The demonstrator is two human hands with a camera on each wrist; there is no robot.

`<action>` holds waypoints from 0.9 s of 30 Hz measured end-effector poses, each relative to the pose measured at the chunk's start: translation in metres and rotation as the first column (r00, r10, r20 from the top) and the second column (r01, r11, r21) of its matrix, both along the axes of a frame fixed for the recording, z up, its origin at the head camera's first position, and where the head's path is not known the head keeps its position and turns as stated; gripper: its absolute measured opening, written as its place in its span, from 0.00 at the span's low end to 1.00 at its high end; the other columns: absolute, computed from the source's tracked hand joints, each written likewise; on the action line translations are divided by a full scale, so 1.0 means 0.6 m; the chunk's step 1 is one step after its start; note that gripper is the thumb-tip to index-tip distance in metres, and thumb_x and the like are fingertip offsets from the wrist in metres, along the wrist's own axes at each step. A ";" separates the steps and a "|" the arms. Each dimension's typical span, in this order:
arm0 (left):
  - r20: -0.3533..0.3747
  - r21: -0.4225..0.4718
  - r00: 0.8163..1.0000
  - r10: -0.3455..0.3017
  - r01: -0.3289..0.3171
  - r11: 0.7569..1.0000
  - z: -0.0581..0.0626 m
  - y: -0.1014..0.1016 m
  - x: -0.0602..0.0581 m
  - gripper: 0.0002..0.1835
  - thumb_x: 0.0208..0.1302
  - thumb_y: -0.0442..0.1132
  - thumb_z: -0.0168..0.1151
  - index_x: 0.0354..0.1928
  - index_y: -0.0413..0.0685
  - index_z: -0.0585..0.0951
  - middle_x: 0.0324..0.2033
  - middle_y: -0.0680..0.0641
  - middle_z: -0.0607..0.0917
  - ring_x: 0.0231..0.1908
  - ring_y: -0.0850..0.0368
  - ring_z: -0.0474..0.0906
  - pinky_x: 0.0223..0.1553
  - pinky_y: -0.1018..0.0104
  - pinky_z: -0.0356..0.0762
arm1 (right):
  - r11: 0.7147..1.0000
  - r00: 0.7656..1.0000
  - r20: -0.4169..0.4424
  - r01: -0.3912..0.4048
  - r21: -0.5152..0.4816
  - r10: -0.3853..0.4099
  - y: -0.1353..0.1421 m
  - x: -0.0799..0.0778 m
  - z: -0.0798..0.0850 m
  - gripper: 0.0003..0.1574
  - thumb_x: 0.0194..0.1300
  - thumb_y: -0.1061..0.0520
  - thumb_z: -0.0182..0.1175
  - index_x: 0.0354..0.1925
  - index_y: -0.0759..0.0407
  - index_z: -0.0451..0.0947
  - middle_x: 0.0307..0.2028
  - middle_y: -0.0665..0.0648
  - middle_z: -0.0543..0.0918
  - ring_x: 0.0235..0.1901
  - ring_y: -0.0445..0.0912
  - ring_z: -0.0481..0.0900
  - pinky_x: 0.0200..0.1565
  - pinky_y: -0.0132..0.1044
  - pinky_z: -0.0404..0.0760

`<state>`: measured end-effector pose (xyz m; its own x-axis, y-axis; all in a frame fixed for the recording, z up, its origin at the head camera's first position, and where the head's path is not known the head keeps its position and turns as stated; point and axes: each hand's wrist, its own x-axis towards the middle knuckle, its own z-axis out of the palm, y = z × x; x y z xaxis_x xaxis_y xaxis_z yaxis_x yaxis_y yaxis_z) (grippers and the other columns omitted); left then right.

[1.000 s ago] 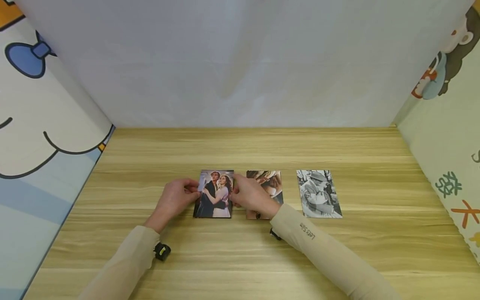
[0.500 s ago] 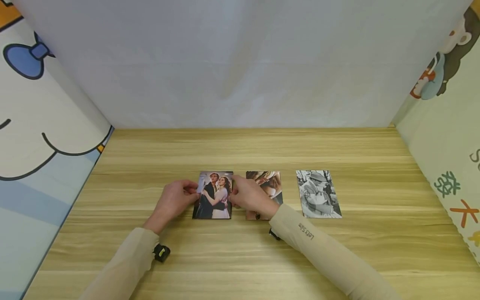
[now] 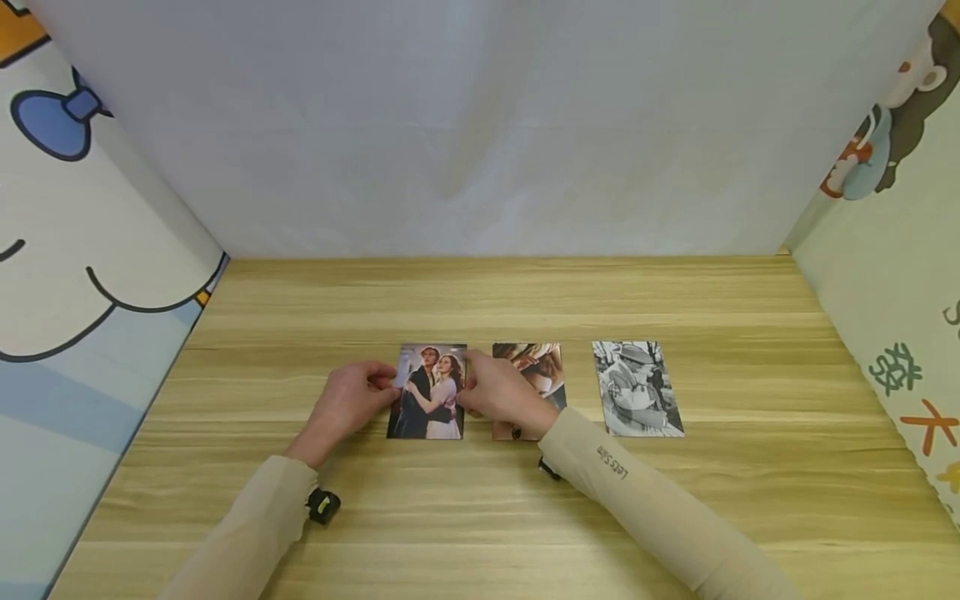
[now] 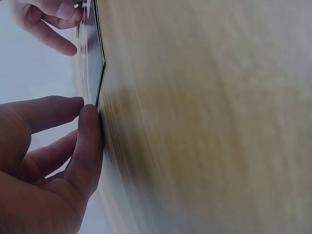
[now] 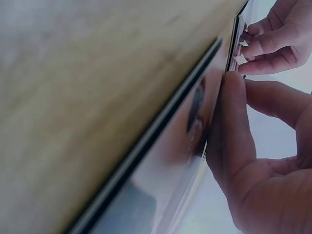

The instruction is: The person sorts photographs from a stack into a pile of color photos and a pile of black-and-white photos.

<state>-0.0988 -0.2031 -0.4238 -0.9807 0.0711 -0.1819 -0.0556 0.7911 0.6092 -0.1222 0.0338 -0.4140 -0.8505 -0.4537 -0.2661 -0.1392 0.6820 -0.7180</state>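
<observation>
On pale wood-grain tabletop (image 3: 420, 517), pinching glossy rectangular couple photo (image 3: 429, 396) with left hand (image 3: 356, 398) and right hand (image 3: 501, 390), seemingly placed but unreleased.

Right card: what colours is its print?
Black, white and greys; the right card shows best in the head view.

Colour couple photo (image 3: 429, 396) | picture up | portrait-wise | leftmost of three | on table (image 3: 465, 517)

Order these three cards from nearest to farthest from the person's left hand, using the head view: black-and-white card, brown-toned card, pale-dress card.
1. Pale-dress card: leftmost, at the left hand's fingertips.
2. Brown-toned card: middle of the row, partly hidden by the right hand.
3. Black-and-white card: rightmost.
</observation>
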 end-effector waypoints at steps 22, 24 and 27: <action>-0.186 0.188 0.971 0.152 -0.117 0.975 0.022 0.033 0.021 0.17 0.70 0.37 0.61 0.55 0.36 0.86 0.41 0.41 0.88 0.42 0.47 0.84 0.46 0.54 0.81 | 0.980 0.993 -0.074 0.073 -0.183 -0.088 0.063 0.015 0.056 0.36 0.73 0.55 0.61 0.74 0.63 0.67 0.46 0.54 0.84 0.47 0.50 0.85 0.50 0.46 0.83; -0.190 0.223 0.970 0.153 -0.109 0.969 0.024 0.038 0.024 0.17 0.70 0.36 0.61 0.55 0.36 0.85 0.41 0.40 0.89 0.43 0.47 0.84 0.48 0.53 0.82 | 0.975 0.994 -0.061 0.081 -0.205 -0.096 0.069 0.018 0.061 0.36 0.73 0.54 0.61 0.74 0.62 0.68 0.48 0.55 0.83 0.50 0.52 0.84 0.51 0.47 0.83; -0.201 0.271 0.968 0.147 -0.090 0.958 0.025 0.043 0.027 0.16 0.70 0.35 0.62 0.56 0.36 0.85 0.42 0.39 0.89 0.45 0.46 0.85 0.48 0.51 0.83 | 0.971 0.994 -0.049 0.088 -0.221 -0.101 0.078 0.023 0.067 0.35 0.74 0.53 0.61 0.74 0.61 0.67 0.51 0.57 0.83 0.51 0.52 0.84 0.50 0.46 0.84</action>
